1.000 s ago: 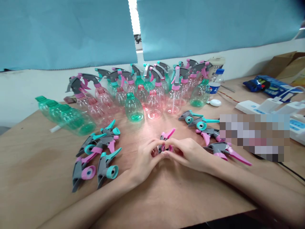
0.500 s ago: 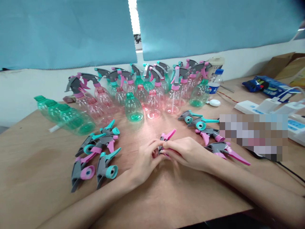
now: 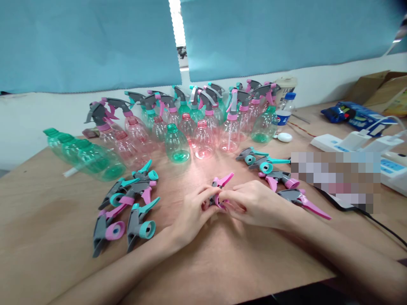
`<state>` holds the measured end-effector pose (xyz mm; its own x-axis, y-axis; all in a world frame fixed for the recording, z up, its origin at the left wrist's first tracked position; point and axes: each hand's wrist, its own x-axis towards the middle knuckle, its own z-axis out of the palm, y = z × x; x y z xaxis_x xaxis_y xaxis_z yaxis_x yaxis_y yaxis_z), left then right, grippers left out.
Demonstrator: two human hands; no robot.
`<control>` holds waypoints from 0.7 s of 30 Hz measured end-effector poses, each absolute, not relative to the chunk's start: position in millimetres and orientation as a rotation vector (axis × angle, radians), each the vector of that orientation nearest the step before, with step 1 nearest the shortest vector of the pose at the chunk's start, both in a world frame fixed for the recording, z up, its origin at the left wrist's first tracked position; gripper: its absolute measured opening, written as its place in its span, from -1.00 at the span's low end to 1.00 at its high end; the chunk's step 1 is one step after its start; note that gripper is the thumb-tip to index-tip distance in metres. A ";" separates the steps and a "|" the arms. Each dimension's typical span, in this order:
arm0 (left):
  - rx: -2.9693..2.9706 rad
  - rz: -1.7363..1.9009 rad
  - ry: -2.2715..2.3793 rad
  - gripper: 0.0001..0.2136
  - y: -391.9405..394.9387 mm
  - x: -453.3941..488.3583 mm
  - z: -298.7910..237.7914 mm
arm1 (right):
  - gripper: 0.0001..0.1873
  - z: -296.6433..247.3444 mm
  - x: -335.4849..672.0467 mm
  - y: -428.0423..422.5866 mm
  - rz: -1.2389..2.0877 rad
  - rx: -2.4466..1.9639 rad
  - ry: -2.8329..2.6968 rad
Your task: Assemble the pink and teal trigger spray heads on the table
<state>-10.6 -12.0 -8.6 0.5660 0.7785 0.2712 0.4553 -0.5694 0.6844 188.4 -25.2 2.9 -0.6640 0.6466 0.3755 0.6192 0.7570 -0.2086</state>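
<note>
Near the middle of the table a grey and pink trigger spray head is held between both hands, its pink trigger pointing up and away. My left hand is closed round its grey body from the left. From the right, my right hand has its fingers curled in a pinch at the pink collar; its fingertips are partly hidden. Left of my hands lie several loose spray heads, among them a teal one and a pink one. More loose heads lie on the right, including a pink one by my right wrist.
Behind the hands stand several clear bottles, such as a green one and a pink one, some with spray heads on. A power strip, a blurred-out device and a blue packet lie to the right.
My right fingers have shifted slightly right at the collar, so more of the pink collar shows. My left hand keeps its hold on the spray head. The whole view has shifted a little.
</note>
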 end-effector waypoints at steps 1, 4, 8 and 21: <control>2.247 0.761 0.994 -0.80 -11.9 -10.4 -8.4 | -0.81 2.2 188.6 -25.1 0.044 -0.958 -2.530; 2.254 0.732 1.012 -0.81 -11.5 -9.9 -7.9 | -0.77 0.9 190.0 -24.2 -0.031 -0.927 -2.559; 2.265 0.730 1.005 -0.80 -11.8 -10.0 -7.9 | -0.78 1.1 190.5 -23.2 0.024 -0.908 -2.580; 2.007 0.834 1.153 -0.82 -5.5 -11.3 -5.6 | -0.78 15.6 203.9 -21.1 0.211 -1.077 -2.184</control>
